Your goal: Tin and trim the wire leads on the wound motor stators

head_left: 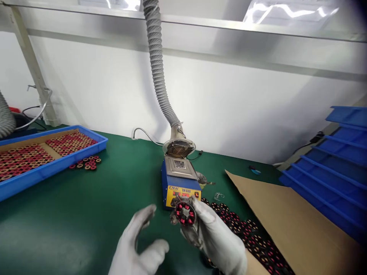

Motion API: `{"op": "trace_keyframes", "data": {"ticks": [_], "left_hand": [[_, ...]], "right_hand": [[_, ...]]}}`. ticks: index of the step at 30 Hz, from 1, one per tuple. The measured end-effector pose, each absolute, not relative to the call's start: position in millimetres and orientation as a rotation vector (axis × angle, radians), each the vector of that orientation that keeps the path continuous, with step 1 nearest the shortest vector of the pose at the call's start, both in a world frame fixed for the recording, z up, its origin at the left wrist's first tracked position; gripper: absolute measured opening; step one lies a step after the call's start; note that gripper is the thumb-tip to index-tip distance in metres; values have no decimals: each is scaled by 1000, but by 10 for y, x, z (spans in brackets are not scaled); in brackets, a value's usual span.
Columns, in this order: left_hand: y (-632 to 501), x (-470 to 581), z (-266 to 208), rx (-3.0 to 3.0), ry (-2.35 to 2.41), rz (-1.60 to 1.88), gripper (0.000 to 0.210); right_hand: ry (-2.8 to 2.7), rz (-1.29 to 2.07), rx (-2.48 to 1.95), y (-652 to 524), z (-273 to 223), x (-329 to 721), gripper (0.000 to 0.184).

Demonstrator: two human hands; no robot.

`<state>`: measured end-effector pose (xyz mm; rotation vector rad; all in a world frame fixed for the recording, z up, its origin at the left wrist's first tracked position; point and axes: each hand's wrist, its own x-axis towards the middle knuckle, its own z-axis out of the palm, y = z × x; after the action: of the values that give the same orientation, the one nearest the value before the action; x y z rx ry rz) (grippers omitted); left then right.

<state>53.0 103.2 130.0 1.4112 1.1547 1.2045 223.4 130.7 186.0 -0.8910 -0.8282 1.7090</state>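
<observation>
My right hand [216, 233], in a white glove with grey, worn fingertips, grips a small round motor stator [185, 213] with red coils and a pale centre. The stator's coil side faces me. My left hand [140, 240], also gloved, is apart from it on the left, thumb and fingers spread with nothing between them. Just behind the held stator stands a blue and yellow soldering pot [182, 183] with a lit red display. Many more stators [258, 244] with red or tan coils lie in a group beside and beyond my right hand.
A blue tray [54, 168] of stators stands at left, with several loose stators [89, 163] by it. A grey exhaust hose [157, 57] hangs over the pot. Cardboard [289, 217] and stacked blue trays [332, 168] occupy the right. Green matting [126, 175] covers the table.
</observation>
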Motion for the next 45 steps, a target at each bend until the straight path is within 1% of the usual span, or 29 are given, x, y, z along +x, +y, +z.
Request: {"op": "trace_keyframes", "data": {"ticks": [2, 5, 7, 10, 12, 15, 18, 21, 24, 27, 29, 31, 33, 36, 39, 43, 45], "left_hand": [[1143, 627, 1561, 1193, 832, 1206, 48], [1226, 721, 1822, 1051, 677, 1187, 25], [1233, 737, 1857, 1033, 692, 1241, 10], [1204, 720, 1773, 978, 697, 1288, 3], [1175, 717, 1708, 894, 666, 1319, 6], [1119, 750, 1666, 723, 593, 1370, 16], [1067, 782, 1661, 498, 546, 1370, 28], [1079, 741, 1668, 350, 525, 1397, 31], [1172, 617, 1706, 294, 513, 1581, 30], [1231, 462, 1735, 298, 577, 1750, 34], [1181, 364, 1698, 406, 704, 1815, 34], [1055, 278, 1613, 670, 873, 1797, 36], [895, 211, 1516, 1061, 1073, 1626, 39], [711, 171, 1448, 1706, 1304, 1305, 34], [655, 180, 1470, 2209, 1367, 1196, 30], [645, 141, 1490, 2488, 1488, 1089, 19], [611, 99, 1497, 2572, 1538, 961, 20]], "right_hand": [[-872, 1713, -870, 1243, 1848, 2171, 38], [-910, 1740, -846, 1167, 1867, 2069, 40], [-896, 1752, -838, 1127, 1868, 1999, 38], [-802, 1729, -822, 1083, 1788, 1907, 32], [-755, 1673, -796, 1064, 1698, 1857, 31], [-715, 1614, -747, 1038, 1614, 1787, 30], [-648, 1648, -708, 1016, 1650, 1705, 28], [-612, 1692, -683, 999, 1715, 1626, 28], [-603, 1735, -730, 972, 1710, 1587, 27], [-578, 1777, -764, 945, 1664, 1594, 32], [-527, 1792, -764, 934, 1652, 1612, 34], [-496, 1811, -756, 932, 1662, 1630, 33], [-498, 1831, -723, 938, 1673, 1639, 32], [-499, 1833, -686, 949, 1645, 1620, 28], [-506, 1844, -713, 931, 1562, 1555, 27], [-573, 1886, -756, 882, 1496, 1447, 26], [-673, 1890, -783, 890, 1515, 1417, 26]]}}
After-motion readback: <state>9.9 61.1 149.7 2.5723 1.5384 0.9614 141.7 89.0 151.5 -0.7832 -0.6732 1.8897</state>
